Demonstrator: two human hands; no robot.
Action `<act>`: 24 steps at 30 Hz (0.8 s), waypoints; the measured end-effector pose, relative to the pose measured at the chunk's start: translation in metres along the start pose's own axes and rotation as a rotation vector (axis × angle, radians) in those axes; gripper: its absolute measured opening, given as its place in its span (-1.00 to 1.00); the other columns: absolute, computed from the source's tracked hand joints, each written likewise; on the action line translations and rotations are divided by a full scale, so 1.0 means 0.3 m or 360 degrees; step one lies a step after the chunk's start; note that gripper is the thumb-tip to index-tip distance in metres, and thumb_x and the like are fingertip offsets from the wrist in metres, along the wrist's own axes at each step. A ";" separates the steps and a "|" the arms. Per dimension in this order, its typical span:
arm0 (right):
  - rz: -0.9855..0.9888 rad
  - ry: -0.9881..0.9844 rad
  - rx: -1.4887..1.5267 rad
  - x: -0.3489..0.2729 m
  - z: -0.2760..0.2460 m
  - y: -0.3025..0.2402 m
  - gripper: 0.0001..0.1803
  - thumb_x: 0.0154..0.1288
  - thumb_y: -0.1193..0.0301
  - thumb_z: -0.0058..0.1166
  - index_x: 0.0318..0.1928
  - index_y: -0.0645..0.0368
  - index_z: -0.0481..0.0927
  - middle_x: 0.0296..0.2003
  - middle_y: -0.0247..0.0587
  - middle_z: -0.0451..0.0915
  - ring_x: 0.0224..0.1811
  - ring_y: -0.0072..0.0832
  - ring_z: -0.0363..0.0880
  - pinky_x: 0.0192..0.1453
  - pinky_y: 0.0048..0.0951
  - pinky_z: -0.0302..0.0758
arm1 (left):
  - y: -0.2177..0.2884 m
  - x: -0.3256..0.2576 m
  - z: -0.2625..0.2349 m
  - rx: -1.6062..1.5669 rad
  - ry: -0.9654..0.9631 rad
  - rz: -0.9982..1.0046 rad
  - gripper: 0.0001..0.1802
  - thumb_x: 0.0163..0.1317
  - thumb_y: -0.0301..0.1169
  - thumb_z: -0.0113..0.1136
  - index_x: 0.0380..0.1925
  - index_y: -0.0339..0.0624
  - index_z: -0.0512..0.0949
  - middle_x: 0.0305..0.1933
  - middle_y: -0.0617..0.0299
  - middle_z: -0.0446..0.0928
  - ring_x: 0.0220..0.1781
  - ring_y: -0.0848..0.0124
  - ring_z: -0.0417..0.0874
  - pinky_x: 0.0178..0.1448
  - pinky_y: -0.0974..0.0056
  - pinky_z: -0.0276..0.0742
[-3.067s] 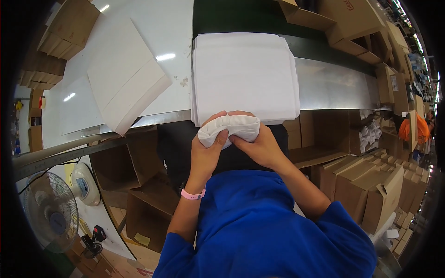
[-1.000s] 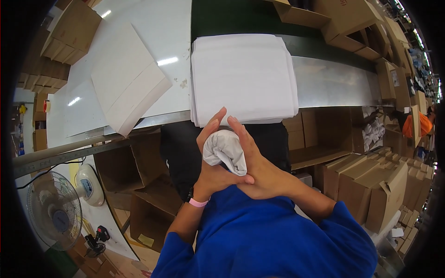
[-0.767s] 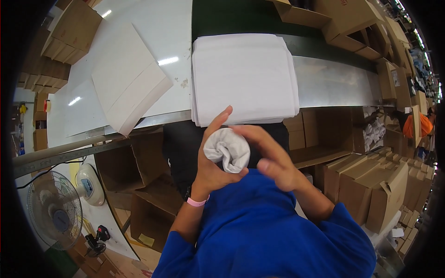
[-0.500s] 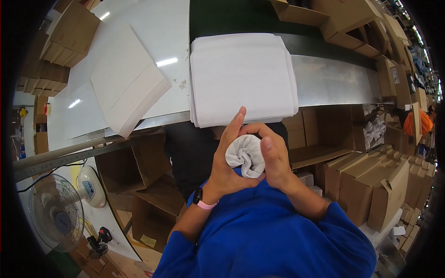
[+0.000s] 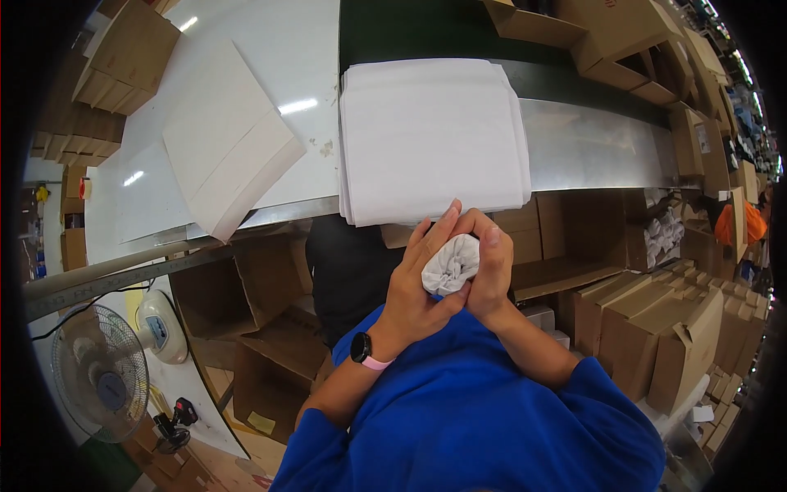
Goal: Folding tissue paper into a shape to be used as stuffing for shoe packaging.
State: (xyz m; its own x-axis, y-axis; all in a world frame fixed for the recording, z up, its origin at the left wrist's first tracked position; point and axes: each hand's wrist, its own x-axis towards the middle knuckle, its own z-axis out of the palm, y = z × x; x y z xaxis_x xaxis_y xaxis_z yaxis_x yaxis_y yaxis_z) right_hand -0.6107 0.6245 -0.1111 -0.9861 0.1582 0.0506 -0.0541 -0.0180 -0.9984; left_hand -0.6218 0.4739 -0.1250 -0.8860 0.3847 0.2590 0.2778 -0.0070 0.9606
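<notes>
A white paper-wrapped bundle [image 5: 452, 266], its crumpled round end facing up, sits between my two hands in front of my body. My left hand [image 5: 414, 287] curves around its left and lower side, with the thumb along the near edge. Around the right side wraps my right hand [image 5: 492, 275], thumb pointing up and fingers bent over the far edge. Whatever is inside the paper is hidden. Just beyond my fingertips lies a stack of white paper sheets [image 5: 434, 139] on the table.
On the white tabletop [image 5: 303, 49] at left rests a flat pale carton [image 5: 229, 139]. Brown cardboard boxes [image 5: 131, 53] stand far left, with more boxes [image 5: 648, 328] at right. A fan [image 5: 102, 373] is at lower left. Open cartons [image 5: 574, 238] sit under the table.
Both hands have moved slightly right with the bundle and closed in tighter around it. Its end, loosely swirled before, now looks more gathered and crumpled.
</notes>
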 end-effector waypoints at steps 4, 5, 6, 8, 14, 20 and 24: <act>-0.0006 0.0011 0.0141 0.018 -0.001 -0.001 -0.31 0.92 -0.06 -0.25 -0.20 0.27 0.63 -0.36 -0.27 0.67 -0.34 -0.60 0.55 -0.22 -0.45 0.47 | 0.005 0.011 -0.011 -0.0159 -0.0077 -0.0147 0.05 0.37 -0.34 0.46 0.81 -0.32 0.21 0.83 -0.17 0.34 0.77 -0.02 0.51 0.84 -0.11 0.28; 0.0069 -0.0057 0.0123 0.027 -0.002 -0.010 -0.30 0.92 -0.08 -0.26 -0.18 0.27 0.64 -0.34 -0.28 0.68 -0.32 -0.59 0.57 -0.19 -0.45 0.49 | 0.005 0.015 -0.013 -0.0366 -0.0066 -0.0274 0.07 0.43 -0.32 0.44 0.84 -0.31 0.13 0.86 -0.15 0.29 0.79 0.03 0.47 0.83 -0.05 0.29; 0.0070 -0.0057 0.0123 0.039 0.003 -0.004 -0.30 0.92 -0.08 -0.26 -0.18 0.27 0.64 -0.34 -0.28 0.68 -0.32 -0.59 0.57 -0.19 -0.45 0.49 | -0.003 0.019 -0.021 -0.0365 -0.0066 -0.0275 0.07 0.43 -0.32 0.44 0.84 -0.31 0.13 0.86 -0.15 0.29 0.79 0.03 0.47 0.83 -0.05 0.29; 0.0245 -0.0127 0.0343 0.061 0.011 0.008 -0.27 0.92 -0.12 -0.29 -0.12 0.26 0.67 -0.28 -0.28 0.70 -0.25 -0.56 0.61 -0.12 -0.46 0.53 | -0.018 0.029 -0.042 -0.0479 -0.0048 -0.0321 0.18 0.50 -0.29 0.44 0.89 -0.28 -0.10 0.89 -0.15 0.22 0.83 0.09 0.38 0.81 0.04 0.30; 0.0271 -0.0163 0.0341 0.074 -0.005 0.047 -0.24 0.94 -0.10 -0.36 -0.15 0.26 0.70 -0.25 -0.22 0.76 -0.25 -0.53 0.63 -0.10 -0.43 0.56 | -0.028 0.025 -0.038 -0.0661 -0.0171 -0.0451 0.39 0.38 -0.23 0.64 0.90 -0.24 -0.21 0.91 -0.16 0.15 0.89 0.08 0.26 0.85 0.02 0.21; 0.0079 -0.0033 0.0068 0.078 -0.001 0.036 -0.22 0.95 -0.02 -0.37 -0.25 0.37 0.63 -0.46 -0.14 0.66 -0.40 -0.50 0.56 -0.26 -0.32 0.48 | -0.032 0.020 -0.013 -0.0539 -0.0273 -0.0406 0.60 0.06 -0.29 0.92 0.89 -0.23 -0.12 0.91 -0.05 0.14 0.88 0.14 0.24 0.88 0.01 0.17; 0.0045 0.0108 0.0106 0.081 0.016 0.086 -0.22 0.94 0.01 -0.35 -0.18 0.47 0.67 -0.48 -0.09 0.65 -0.41 -0.47 0.55 -0.30 -0.29 0.42 | -0.080 0.009 -0.016 -0.0559 -0.0250 -0.0360 0.45 0.10 -0.28 0.89 0.86 -0.20 0.08 0.91 -0.07 0.14 0.92 0.07 0.19 0.91 -0.02 0.14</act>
State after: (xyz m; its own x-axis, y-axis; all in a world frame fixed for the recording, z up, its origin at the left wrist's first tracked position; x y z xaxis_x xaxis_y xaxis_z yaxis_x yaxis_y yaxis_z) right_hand -0.6369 0.6231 -0.1356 -0.9746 0.2231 0.0181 -0.0388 -0.0887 -0.9953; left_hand -0.6327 0.4708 -0.1468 -0.8354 0.5478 0.0460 -0.0835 -0.2090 0.9743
